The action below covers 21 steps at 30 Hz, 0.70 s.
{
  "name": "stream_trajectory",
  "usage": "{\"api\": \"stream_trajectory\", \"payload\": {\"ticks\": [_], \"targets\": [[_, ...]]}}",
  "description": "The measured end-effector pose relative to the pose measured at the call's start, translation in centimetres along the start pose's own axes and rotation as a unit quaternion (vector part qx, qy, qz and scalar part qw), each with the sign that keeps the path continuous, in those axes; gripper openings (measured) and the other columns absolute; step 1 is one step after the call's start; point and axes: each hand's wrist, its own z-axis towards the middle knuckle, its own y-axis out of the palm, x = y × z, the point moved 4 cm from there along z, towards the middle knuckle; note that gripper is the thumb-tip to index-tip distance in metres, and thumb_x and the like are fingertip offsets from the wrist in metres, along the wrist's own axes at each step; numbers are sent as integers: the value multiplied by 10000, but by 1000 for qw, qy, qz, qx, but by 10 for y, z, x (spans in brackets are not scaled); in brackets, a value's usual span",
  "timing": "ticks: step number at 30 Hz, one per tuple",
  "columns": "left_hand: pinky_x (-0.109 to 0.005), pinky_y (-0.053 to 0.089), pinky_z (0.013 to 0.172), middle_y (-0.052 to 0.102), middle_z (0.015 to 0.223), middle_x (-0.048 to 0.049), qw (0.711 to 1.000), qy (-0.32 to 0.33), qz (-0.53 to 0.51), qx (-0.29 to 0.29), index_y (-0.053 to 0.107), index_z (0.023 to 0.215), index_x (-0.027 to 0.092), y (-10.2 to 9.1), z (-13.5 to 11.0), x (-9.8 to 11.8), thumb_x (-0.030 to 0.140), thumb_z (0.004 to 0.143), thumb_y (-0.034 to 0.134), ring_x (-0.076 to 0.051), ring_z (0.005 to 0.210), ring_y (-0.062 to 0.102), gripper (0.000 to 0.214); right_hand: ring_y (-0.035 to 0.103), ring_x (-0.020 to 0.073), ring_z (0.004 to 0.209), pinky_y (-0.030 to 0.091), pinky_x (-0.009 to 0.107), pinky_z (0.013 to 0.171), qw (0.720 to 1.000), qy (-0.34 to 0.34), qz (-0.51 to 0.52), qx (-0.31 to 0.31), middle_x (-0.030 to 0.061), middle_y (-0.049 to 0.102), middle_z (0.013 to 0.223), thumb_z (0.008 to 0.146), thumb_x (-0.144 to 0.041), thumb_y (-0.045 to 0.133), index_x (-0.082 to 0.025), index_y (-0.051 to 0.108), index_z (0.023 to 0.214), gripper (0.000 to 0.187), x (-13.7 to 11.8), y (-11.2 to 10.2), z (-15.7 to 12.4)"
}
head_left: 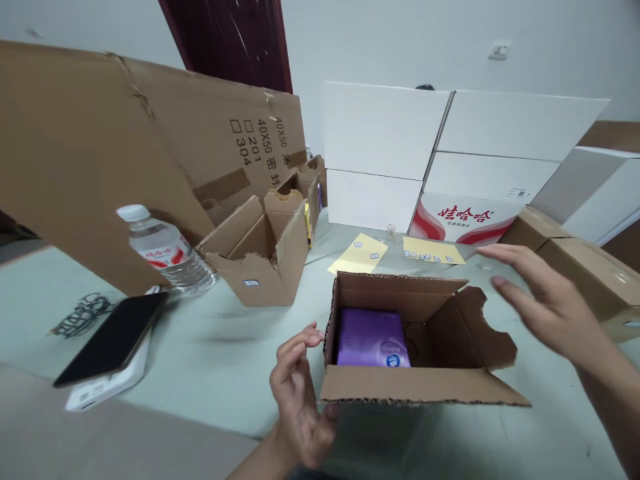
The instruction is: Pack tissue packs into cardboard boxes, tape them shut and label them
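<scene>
The open cardboard box (420,387) sits on the desk (225,380) directly before the person, its long axis running left to right and its mouth facing up. The front flap folds down toward the person, and the right flap, with a ragged torn edge, splays outward. A purple package (373,340) lies flat inside against the left wall, with a dark gap to its right. The left hand (295,400) is half curled, a narrow shape holding nothing, just beside the box's left corner. The right hand (545,300) is spread wide above the right flap and apart from it, also empty. A stretch of pale desk runs left of the box to a black phone (113,337). Behind the box lie two yellow sheets (359,253) — a second cardboard box (255,253) and a water bottle (165,250) stand further left.
</scene>
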Motion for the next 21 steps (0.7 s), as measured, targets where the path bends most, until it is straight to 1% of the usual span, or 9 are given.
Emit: {"api": "stream_trajectory", "payload": {"ticks": [1,4,6,8,11,14,16,18,21], "targets": [[-518,406,1123,523,1090,-95,1000,12,2,7,426,1386,251,0,3,2,493,881,582,-252,1083,568,580,574,304,1241,470,501,1037,998,41,47,2,59,646,1318,917,-407,582,-368,602,1313,398,16,-2,-3],[-559,373,1142,576,1023,-81,998,37,27,-35,451,1362,236,3,12,7,508,882,581,-243,1008,619,567,646,286,1117,571,403,844,968,127,192,-99,81,640,1342,863,-478,638,-357,482,1443,612,50,17,-15],[-564,388,1127,614,990,-84,994,45,43,-94,488,1318,224,8,15,8,505,903,550,-246,984,646,505,681,250,934,577,352,718,953,150,225,-135,96,657,1285,825,-542,665,-326,455,1473,714,55,37,-20],[-562,377,1133,642,922,-65,989,32,53,-137,517,1265,213,12,16,5,507,931,525,-231,911,674,446,661,209,810,560,321,670,950,154,237,-130,79,692,1146,792,-556,704,-297,481,1454,746,49,55,-19],[-515,357,1160,645,805,2,989,-18,41,-140,532,1232,216,17,18,0,436,970,523,-175,776,688,343,664,214,905,561,320,768,948,158,265,-81,54,710,1075,753,-505,773,-273,566,1352,674,39,72,-14],[-354,499,1006,638,813,15,992,-71,35,-97,568,1195,238,19,25,-2,347,963,569,-143,775,667,256,687,241,995,570,364,849,941,176,284,-57,65,737,1111,796,-496,747,-274,646,1240,506,43,76,-15],[-265,535,853,623,858,-2,992,-98,41,-66,598,1148,239,19,30,-1,340,939,611,-141,820,642,233,676,273,1096,558,419,929,937,173,298,-55,80,730,1191,856,-584,643,-275,694,1181,451,50,74,-18],[-223,529,771,609,911,-16,990,-123,33,-54,607,1135,241,20,33,0,332,932,621,-137,850,624,223,591,311,1262,492,477,1049,933,146,322,-61,82,696,1287,872,-681,537,-277,730,1134,519,54,70,-22],[-238,547,727,609,940,-21,983,-148,-50,-91,547,1233,258,23,31,1,372,959,574,-134,799,630,298,514,335,1348,453,503,1096,933,127,323,-92,79,664,1344,828,-593,666,-287,732,1164,459,51,68,-29]]}}
